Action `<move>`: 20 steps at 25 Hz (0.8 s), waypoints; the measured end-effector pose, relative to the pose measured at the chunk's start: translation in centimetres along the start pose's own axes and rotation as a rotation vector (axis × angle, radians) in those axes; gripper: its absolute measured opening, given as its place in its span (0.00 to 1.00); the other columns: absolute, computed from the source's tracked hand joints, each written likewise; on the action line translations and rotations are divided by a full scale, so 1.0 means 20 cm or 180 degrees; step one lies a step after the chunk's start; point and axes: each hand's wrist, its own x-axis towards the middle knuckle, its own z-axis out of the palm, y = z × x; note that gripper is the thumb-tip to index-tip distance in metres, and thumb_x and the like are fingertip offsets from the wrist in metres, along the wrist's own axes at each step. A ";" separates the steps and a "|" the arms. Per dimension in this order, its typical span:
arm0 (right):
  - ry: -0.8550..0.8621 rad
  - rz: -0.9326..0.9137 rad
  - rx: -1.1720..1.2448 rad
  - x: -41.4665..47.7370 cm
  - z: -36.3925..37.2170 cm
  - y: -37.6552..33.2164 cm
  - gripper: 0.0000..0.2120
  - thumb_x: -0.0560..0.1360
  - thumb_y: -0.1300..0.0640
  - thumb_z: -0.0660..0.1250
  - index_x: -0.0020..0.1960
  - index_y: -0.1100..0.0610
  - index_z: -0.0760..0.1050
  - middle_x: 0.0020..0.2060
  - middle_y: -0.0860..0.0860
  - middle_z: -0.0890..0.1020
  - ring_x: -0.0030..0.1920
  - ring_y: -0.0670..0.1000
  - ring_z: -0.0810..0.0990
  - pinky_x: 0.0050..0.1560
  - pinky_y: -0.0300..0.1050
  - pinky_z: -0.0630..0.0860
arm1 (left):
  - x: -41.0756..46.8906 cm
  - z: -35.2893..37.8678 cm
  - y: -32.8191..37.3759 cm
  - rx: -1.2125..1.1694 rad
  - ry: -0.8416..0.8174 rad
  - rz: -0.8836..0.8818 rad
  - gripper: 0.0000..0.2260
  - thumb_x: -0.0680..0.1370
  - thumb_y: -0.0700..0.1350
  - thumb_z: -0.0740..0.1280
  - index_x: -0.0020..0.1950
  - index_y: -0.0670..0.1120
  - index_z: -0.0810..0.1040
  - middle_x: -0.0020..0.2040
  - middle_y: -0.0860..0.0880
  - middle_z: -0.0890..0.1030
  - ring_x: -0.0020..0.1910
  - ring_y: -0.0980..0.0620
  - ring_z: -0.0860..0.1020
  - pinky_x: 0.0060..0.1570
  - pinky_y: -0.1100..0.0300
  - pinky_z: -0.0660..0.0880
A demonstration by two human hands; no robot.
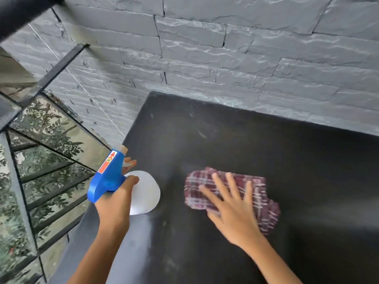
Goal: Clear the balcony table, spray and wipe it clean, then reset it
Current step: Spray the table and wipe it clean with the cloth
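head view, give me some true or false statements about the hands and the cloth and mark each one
1. The left hand holds a spray bottle with a blue trigger head. True.
2. The right hand lies flat, fingers spread, on a checked cloth. True.
3. The cloth hangs over the railing. False: it lies on the black table, under the right hand.
4. The wall behind the table is red brick. False: it is grey stone.
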 end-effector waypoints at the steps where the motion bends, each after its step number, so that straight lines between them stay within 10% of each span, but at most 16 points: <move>1: 0.0025 0.0310 -0.0009 0.04 -0.01 0.10 0.27 0.75 0.39 0.51 0.73 0.39 0.57 0.76 0.49 0.56 0.75 0.60 0.53 0.64 0.77 0.51 | 0.03 0.01 0.00 -0.0023 -0.0010 0.0016 0.12 0.63 0.43 0.66 0.45 0.50 0.78 0.47 0.51 0.80 0.43 0.57 0.76 0.44 0.63 0.69; 6: -0.0154 0.1744 0.0218 0.71 -0.09 0.40 0.26 0.79 0.39 0.43 0.75 0.40 0.47 0.77 0.50 0.46 0.75 0.62 0.44 0.64 0.78 0.44 | 0.09 0.03 -0.01 -0.0025 -0.0171 0.0275 0.14 0.64 0.41 0.65 0.40 0.61 0.78 0.49 0.56 0.82 0.47 0.58 0.78 0.47 0.64 0.71; 14: -0.0248 -0.0298 0.0025 0.95 -0.02 0.01 0.26 0.77 0.36 0.42 0.74 0.36 0.43 0.77 0.47 0.46 0.76 0.59 0.42 0.67 0.74 0.39 | 0.15 0.05 -0.04 0.0025 -0.0111 0.0285 0.15 0.64 0.42 0.65 0.39 0.63 0.79 0.43 0.65 0.82 0.42 0.65 0.77 0.46 0.63 0.70; 20: -0.0151 0.0781 0.0264 1.20 -0.06 0.18 0.26 0.79 0.38 0.41 0.75 0.40 0.46 0.77 0.50 0.48 0.76 0.60 0.45 0.66 0.75 0.41 | 0.17 0.10 -0.07 -0.0223 -0.0175 0.0487 0.15 0.64 0.37 0.62 0.39 0.58 0.78 0.41 0.60 0.82 0.42 0.65 0.78 0.50 0.65 0.74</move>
